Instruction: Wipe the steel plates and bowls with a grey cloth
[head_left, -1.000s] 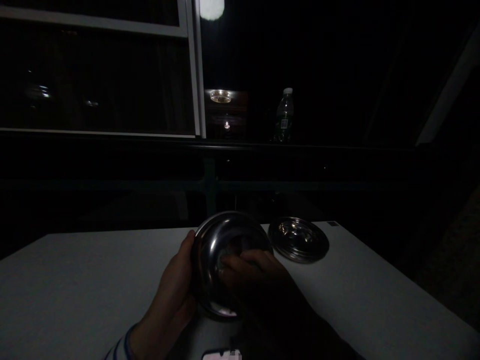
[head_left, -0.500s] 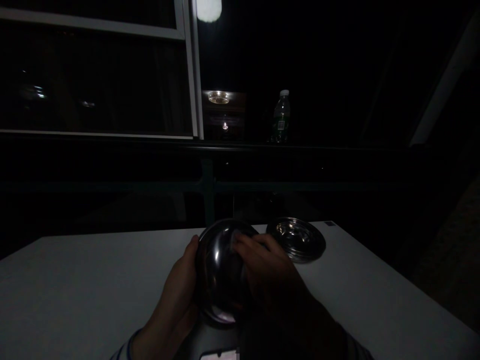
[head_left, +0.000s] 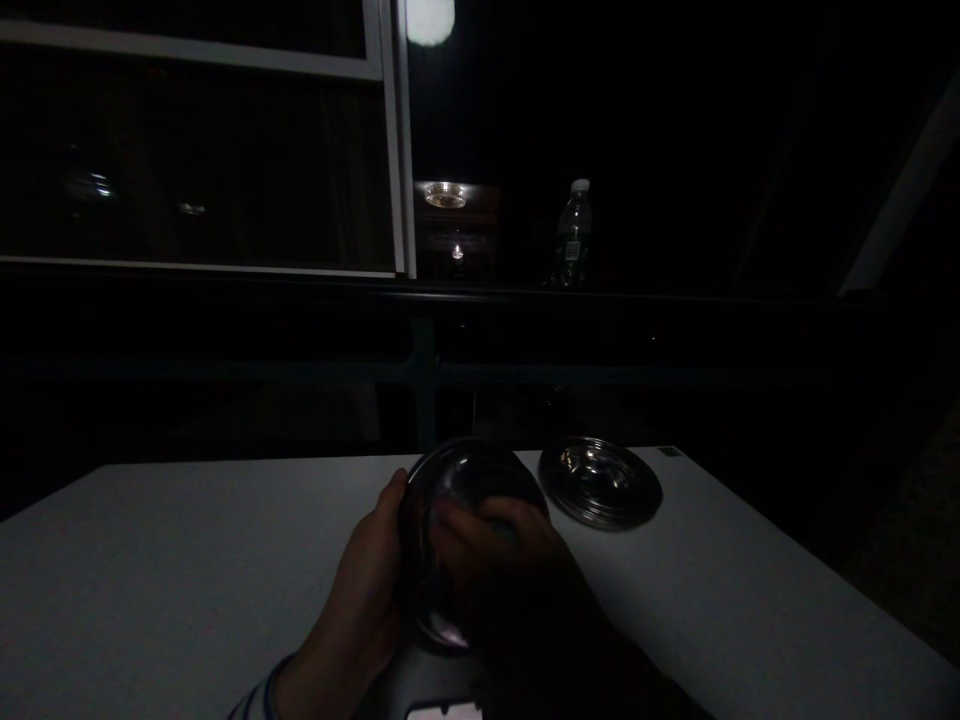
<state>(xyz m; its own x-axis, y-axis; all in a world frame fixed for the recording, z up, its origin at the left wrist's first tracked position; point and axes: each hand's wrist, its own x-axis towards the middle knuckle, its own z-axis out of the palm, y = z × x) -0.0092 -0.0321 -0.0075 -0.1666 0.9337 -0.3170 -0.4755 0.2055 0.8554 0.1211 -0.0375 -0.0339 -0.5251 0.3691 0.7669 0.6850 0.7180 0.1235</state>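
A shiny metal bowl [head_left: 480, 465] is tilted up over the white table in front of me. My left hand [head_left: 367, 570] grips its left rim, thumb at the upper edge. My right hand [head_left: 510, 560] lies across the bowl's face, fingers bent and pressed together against the metal. It is dark and blurred there, and whether a small cloth or wipe is under those fingers I cannot make out. Behind and to the right, resting on the table, is what looks like a stack of shallow metal dishes [head_left: 600, 485].
The white table [head_left: 187, 560] spans the lower view. At the bottom edge shows part of a lit phone-like screen [head_left: 444, 712]. A plastic bottle [head_left: 574, 235] with a white cap stands on the ledge beyond, beside a window frame [head_left: 401, 150]. The surroundings are very dark.
My right hand has moved down and to the left across the bowl's face. My left hand keeps its grip on the rim. The whole view has shifted slightly.
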